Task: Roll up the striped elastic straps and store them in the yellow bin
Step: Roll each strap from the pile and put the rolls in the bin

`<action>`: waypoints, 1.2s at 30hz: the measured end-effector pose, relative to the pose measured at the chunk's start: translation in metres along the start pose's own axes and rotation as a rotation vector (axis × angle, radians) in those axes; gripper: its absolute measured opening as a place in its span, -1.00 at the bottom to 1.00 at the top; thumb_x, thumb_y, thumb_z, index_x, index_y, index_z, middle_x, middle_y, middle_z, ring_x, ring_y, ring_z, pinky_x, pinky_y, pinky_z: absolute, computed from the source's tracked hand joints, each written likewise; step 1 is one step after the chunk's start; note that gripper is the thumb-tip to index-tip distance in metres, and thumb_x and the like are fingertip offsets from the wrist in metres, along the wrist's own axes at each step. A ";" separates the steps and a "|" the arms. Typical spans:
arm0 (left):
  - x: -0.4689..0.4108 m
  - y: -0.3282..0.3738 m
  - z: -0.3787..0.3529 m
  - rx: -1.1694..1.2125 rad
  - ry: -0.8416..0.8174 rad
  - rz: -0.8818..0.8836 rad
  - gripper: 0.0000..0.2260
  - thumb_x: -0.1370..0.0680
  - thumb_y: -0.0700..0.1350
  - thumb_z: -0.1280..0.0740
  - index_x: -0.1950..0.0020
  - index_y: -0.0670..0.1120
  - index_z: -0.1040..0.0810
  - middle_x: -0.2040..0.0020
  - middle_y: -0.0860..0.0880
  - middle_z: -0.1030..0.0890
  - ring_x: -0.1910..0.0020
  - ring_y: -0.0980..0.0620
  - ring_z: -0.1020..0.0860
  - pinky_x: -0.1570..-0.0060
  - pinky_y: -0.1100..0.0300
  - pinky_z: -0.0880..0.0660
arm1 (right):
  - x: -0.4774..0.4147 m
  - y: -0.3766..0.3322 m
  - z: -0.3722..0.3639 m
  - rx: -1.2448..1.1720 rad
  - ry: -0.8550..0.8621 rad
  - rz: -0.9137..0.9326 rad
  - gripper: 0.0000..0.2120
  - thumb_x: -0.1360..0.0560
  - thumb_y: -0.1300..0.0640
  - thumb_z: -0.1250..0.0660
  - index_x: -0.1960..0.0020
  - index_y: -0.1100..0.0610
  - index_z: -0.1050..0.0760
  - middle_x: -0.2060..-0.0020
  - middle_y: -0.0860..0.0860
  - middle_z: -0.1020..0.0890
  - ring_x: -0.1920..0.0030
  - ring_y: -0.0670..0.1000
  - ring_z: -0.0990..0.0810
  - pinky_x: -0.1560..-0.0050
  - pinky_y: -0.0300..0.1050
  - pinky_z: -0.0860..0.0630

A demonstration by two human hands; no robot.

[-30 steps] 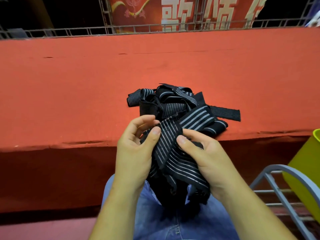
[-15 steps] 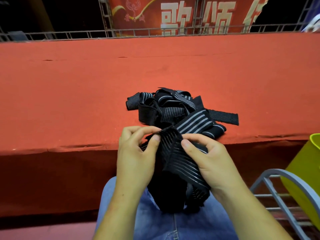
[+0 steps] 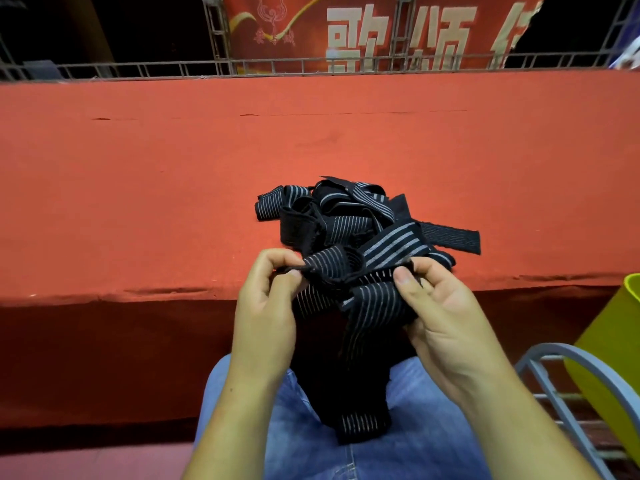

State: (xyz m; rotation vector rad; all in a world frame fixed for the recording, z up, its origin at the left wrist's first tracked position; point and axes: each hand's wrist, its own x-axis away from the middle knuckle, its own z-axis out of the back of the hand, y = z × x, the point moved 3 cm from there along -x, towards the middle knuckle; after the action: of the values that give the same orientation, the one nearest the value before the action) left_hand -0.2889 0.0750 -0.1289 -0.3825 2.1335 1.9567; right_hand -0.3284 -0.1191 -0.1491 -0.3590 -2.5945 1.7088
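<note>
Both hands pinch one ribbed black strap with thin pale stripes, held above the lap. The left hand has its fingers curled tight on a crumpled end. The right hand clamps the flat band further along, and the strap's limp tail droops onto blue denim jeans. Behind, a tangled heap of straps lies on the bench, which is covered in matte red felt. The smooth yellow bin stands at the right, beside a curved grey metal frame.
</note>
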 end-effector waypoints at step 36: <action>0.008 0.037 -0.003 0.344 -0.098 0.041 -0.60 -0.51 -0.29 -0.37 -0.27 0.07 -0.56 -0.19 -0.12 -0.72 -0.15 -0.13 -0.69 -0.29 -0.14 -0.51 | 0.014 -0.004 -0.035 0.628 -0.295 0.141 -0.89 -0.60 0.10 -0.41 0.02 -0.08 -0.68 0.09 -0.09 -0.72 0.05 -0.12 -0.64 -0.07 -0.32 -0.49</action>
State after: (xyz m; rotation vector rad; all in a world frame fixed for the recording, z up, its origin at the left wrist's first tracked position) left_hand -0.3091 0.0748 -0.0972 -0.1775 2.3677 1.5482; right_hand -0.3379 -0.0864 -0.1334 -0.2844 -2.0491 2.6646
